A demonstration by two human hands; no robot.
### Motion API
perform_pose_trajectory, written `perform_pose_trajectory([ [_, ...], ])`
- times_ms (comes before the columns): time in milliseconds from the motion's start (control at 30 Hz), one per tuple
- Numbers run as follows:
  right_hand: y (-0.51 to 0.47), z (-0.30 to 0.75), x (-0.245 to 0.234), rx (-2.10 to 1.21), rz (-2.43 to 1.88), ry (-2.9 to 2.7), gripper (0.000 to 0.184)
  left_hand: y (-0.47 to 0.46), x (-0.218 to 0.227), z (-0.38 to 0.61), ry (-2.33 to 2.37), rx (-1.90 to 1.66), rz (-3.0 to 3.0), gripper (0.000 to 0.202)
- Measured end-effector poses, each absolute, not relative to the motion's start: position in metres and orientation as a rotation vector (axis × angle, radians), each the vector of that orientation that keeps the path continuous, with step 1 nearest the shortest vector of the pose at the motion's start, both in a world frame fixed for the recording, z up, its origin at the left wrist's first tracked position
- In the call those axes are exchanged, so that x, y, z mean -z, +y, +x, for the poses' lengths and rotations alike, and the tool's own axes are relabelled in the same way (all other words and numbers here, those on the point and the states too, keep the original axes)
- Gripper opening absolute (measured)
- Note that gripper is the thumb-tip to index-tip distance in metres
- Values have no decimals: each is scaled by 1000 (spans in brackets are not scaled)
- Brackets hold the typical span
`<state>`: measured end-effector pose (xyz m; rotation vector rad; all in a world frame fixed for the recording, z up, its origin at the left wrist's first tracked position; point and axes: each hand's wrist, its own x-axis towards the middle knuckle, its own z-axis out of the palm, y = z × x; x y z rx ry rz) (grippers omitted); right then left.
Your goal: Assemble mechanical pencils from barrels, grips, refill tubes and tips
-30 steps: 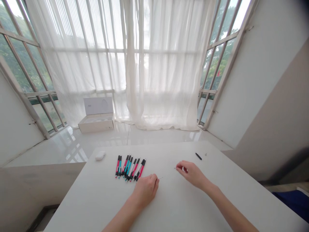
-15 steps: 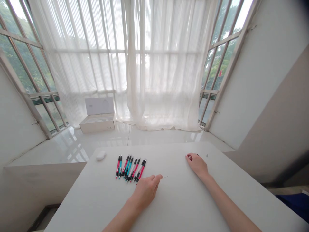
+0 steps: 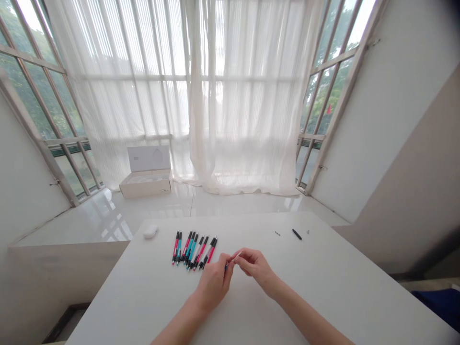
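My left hand [image 3: 214, 278] is closed around a pen barrel, mostly hidden in the fingers, with a bit of blue showing. Close against it, my right hand [image 3: 254, 266] pinches a thin, pale pen refill [image 3: 237, 256] at the barrel's end. Beyond the hands lie a small spring [image 3: 277, 233], a black pen section [image 3: 296, 234] and a tiny grey pen tip [image 3: 308, 232]. Left of them, several pens [image 3: 194, 249] in pink, teal and white with black ends lie side by side, near my left hand.
A white earbud-like case [image 3: 150, 232] sits at the table's far left corner. Behind the white table [image 3: 323, 287], an open white box [image 3: 145, 184] rests on the glossy window ledge [image 3: 237, 205], before a sheer curtain [image 3: 251, 120].
My right hand has come from the far right of the table to meet my left hand and pinch the refill. The spring and black pen section it covered now show.
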<state>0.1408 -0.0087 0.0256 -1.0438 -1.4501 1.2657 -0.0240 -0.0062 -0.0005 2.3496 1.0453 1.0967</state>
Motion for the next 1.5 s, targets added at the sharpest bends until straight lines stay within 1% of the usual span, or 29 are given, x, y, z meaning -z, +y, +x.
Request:
perform_pose_trajectory([
  [133, 0, 159, -40, -1087, -1120, -1308, 46, -7, -3, -25, 1048, -1087, 2353, 16],
  [233, 15, 196, -51, -771, -1364, -1377, 47, -7, -6, -26, 1011, -1140, 2349, 19],
  [267, 21, 209, -52, -664, -1479, -1449, 46, -7, -7, -27, 1000, -1162, 2342, 21],
  [333, 32, 232, -52, -558, -1610, -1512, 37, -6, -8, -27, 1000, -1182, 2328, 22],
  [400, 41, 248, -47, -483, -1700, -1538, 28, -5, -7, -27, 1024, -1157, 2332, 23],
  [467, 49, 254, -39, -411, -1777, -1563, 23, -5, -5, -27, 1032, -1116, 2360, 22],
  [700, 62, 239, -13, -320, -1909, -1633, 17, -4, -1, -28, 1023, -1114, 2461, 17],
  [767, 62, 238, -13, -321, -1919, -1638, 17, -3, -2, -29, 979, -1132, 2477, 21],
  [867, 58, 240, -19, -336, -1895, -1637, 16, 0, -4, -31, 899, -1112, 2522, 34],
  [967, 46, 232, -29, -380, -1808, -1653, 22, 1, -5, -31, 857, -1099, 2568, 41],
  [1000, 39, 226, -32, -428, -1761, -1669, 25, 1, -5, -30, 847, -1110, 2569, 41],
  [1067, 23, 207, -34, -623, -1619, -1723, 31, 0, -3, -29, 833, -1152, 2542, 36],
  [1133, 7, 186, -34, -1012, -1351, -1767, 31, -1, -1, -27, 822, -1188, 2491, 30],
  [1200, -5, 167, -31, -1206, -1190, -1723, 31, -1, 0, -26, 823, -1197, 2446, 20],
  [1300, -12, 154, -28, -1250, -1149, -1634, 33, -2, 2, -26, 843, -1183, 2432, 8],
  [1500, -6, 170, -29, -1224, -1185, -1545, 31, -4, -4, -27, 975, -1058, 2545, 6],
])
